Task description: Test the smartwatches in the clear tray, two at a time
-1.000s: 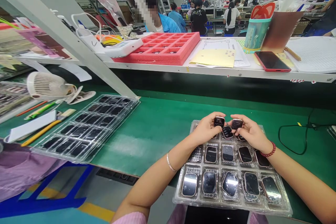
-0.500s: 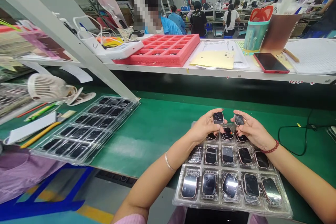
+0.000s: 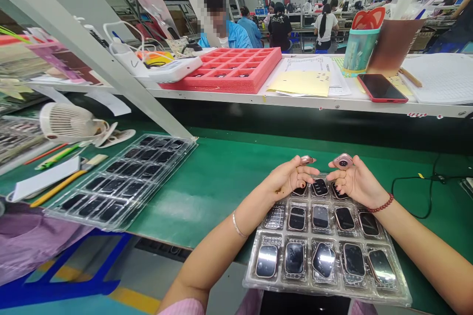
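Observation:
My left hand grips a smartwatch case between thumb and finger, turned nearly edge-on. In my right hand is another smartwatch case, pinkish gold, its round sensor back facing me. Both hands are above the far rows of a clear plastic tray. Several strapless watch cases with dark screens lie in its pockets, among them one with a lit screen between my hands. A pocket at the left holds no watch. My fingers partly cover the far row.
At the left lies another clear tray of dark-screened pieces, beside a white fan and a yellow-handled brush. A shelf behind carries a red foam tray, papers and a phone. A black cable lies right. People sit beyond.
Both hands have rotated the watch cases: their screens faced me before, and now the left one shows its edge and the right one its back. The tray has stayed put.

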Demonstrator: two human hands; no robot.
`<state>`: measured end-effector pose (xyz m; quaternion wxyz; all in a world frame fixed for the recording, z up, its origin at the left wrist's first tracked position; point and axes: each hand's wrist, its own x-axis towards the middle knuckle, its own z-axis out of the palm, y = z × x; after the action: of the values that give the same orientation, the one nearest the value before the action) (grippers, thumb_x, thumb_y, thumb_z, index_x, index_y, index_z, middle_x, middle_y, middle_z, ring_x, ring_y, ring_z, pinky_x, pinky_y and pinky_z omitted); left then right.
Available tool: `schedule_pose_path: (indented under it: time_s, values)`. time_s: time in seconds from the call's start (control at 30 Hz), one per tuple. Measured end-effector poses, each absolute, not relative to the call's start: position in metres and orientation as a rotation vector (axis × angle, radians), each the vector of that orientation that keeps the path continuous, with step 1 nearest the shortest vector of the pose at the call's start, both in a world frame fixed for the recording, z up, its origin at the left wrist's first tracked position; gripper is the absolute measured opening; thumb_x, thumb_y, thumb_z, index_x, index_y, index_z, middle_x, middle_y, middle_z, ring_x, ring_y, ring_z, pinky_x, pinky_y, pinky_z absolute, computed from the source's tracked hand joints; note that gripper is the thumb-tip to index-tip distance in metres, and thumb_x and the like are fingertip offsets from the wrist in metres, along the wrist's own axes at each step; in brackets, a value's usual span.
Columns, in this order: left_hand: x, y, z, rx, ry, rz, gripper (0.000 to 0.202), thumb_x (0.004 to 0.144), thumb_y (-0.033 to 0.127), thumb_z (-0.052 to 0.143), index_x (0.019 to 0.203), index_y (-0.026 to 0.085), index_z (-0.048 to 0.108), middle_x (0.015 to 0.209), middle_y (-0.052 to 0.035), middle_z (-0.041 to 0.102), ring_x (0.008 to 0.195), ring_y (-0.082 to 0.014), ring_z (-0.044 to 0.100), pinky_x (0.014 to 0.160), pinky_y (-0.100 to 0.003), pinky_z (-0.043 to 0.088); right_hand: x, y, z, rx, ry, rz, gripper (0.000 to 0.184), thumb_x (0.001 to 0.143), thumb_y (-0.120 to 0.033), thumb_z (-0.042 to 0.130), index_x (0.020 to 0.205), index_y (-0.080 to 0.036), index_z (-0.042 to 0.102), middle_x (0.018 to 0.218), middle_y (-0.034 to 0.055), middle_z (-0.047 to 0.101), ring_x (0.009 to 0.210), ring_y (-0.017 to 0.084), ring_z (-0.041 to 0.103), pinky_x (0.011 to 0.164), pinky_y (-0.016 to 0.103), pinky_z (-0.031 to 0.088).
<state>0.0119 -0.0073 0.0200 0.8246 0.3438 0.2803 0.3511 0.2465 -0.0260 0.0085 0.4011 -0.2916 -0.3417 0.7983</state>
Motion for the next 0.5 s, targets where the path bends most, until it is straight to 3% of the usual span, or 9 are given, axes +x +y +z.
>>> schedule_pose_path:
  time_s: [0.1, 0.17, 0.33, 0.43, 0.5]
  values:
    - [0.016, -0.014, 0.019, 0.934, 0.651, 0.787, 0.062, 0.073, 0.021, 0.072, 0.129, 0.013, 0.047, 0.100, -0.0120, 0.069, 0.072, -0.0139, 0.067, 0.056, -0.021, 0.045, 0.243, -0.030, 0.008, -0.791, -1.044, 1.912, 0.038, 0.085, -0.044, 0.061, 0.115, -0.022, 0.055, 0.103, 0.0093, 0.070, 0.069, 0.014, 0.068, 0.057, 0.024, 0.058]
    - [0.019, -0.018, 0.019, 1.073, 0.692, 0.791, 0.068, 0.069, 0.012, 0.071, 0.132, 0.015, 0.044, 0.105, -0.0118, 0.067, 0.078, -0.0149, 0.067, 0.059, -0.022, 0.045, 0.239, -0.033, 0.008, -0.849, -1.168, 1.803, 0.046, 0.079, -0.030, 0.070, 0.120, -0.024, 0.050, 0.107, 0.0082, 0.067, 0.073, 0.014, 0.067, 0.061, 0.026, 0.058]
    - [0.022, -0.023, 0.022, 1.235, 0.750, 0.768, 0.058, 0.072, 0.007, 0.061, 0.127, 0.017, 0.047, 0.110, -0.0111, 0.065, 0.089, -0.0169, 0.066, 0.069, -0.024, 0.047, 0.229, -0.039, 0.005, -0.942, -1.409, 1.500, 0.044, 0.078, -0.021, 0.066, 0.119, -0.023, 0.049, 0.101, 0.0057, 0.062, 0.073, 0.013, 0.060, 0.058, 0.025, 0.053]
    - [0.021, -0.024, 0.024, 1.316, 0.794, 0.754, 0.047, 0.077, 0.012, 0.058, 0.123, 0.016, 0.050, 0.110, -0.0122, 0.064, 0.085, -0.0175, 0.067, 0.066, -0.025, 0.047, 0.228, -0.041, 0.005, -1.010, -1.498, 1.385, 0.034, 0.081, -0.019, 0.061, 0.114, -0.023, 0.051, 0.091, 0.0032, 0.062, 0.065, 0.012, 0.056, 0.052, 0.024, 0.048]
    - [0.021, -0.024, 0.024, 1.348, 0.804, 0.753, 0.043, 0.078, 0.014, 0.057, 0.121, 0.015, 0.051, 0.109, -0.0121, 0.064, 0.084, -0.0178, 0.067, 0.064, -0.025, 0.047, 0.228, -0.042, 0.005, -1.013, -1.543, 1.332, 0.031, 0.082, -0.019, 0.059, 0.112, -0.022, 0.051, 0.091, 0.0035, 0.063, 0.070, 0.014, 0.059, 0.057, 0.026, 0.050]
